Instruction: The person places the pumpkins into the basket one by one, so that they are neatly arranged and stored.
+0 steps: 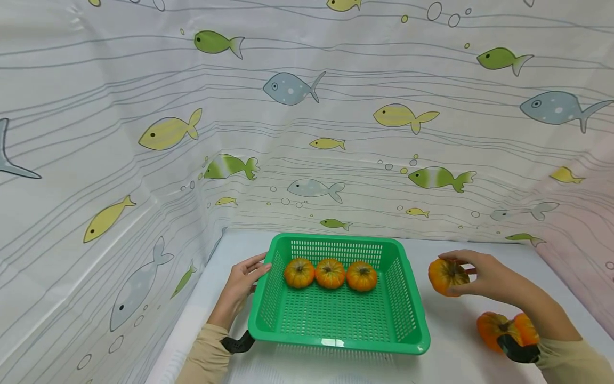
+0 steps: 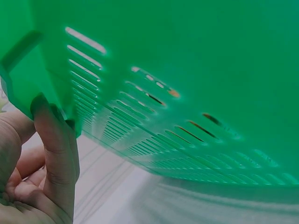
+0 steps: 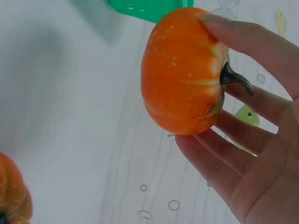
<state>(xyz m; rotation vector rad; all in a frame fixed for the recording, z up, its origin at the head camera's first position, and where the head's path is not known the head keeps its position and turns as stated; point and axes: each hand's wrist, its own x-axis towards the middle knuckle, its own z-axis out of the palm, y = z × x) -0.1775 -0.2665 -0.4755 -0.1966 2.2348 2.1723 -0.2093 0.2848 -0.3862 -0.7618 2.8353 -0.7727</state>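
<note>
Pumpkin (image 1: 439, 276) over white table (image 1: 446, 336), fish-print sheeting (image 1: 355, 170) behind

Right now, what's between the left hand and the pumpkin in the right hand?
In the head view: the green basket with three pumpkins inside, then a bare strip of table.

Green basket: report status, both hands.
Left hand grips green basket. Right hand holds pumpkin outside it. Three pumpkins inside. Basket's right wall stands between.
</note>
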